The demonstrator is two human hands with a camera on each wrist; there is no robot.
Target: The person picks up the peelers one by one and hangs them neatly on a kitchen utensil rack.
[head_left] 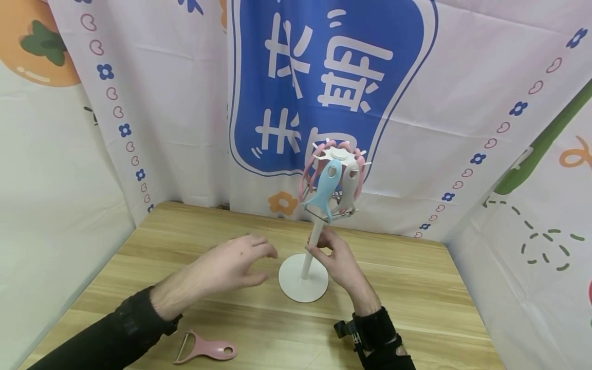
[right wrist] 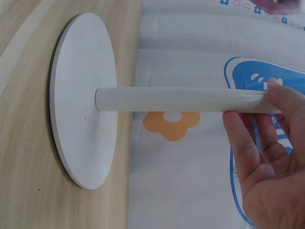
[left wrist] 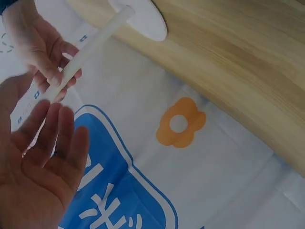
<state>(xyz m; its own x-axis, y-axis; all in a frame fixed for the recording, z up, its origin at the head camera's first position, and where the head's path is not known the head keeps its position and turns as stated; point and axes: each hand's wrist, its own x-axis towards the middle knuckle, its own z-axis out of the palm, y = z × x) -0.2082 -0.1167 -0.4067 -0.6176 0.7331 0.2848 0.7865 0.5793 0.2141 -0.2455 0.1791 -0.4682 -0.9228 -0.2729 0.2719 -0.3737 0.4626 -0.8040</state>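
Observation:
A white rack (head_left: 296, 292) stands on the table, with a round base, an upright post and a ring of hooks on top. Several peelers hang from the hooks, among them a light blue peeler (head_left: 327, 181), a grey peeler (head_left: 349, 186) and pink ones around the back and sides. My right hand (head_left: 341, 261) grips the post (right wrist: 176, 99) between thumb and fingers, below the hanging peelers. To the left of the post, my left hand (head_left: 233, 263) hovers over the table holding nothing, its fingers loosely bent. In the left wrist view its palm (left wrist: 40, 181) faces the camera.
A pink peeler (head_left: 213, 349) lies near the front of the wooden table (head_left: 407, 298), close to the left forearm. Printed curtains (head_left: 185, 128) hang right behind the table's back edge and along both sides.

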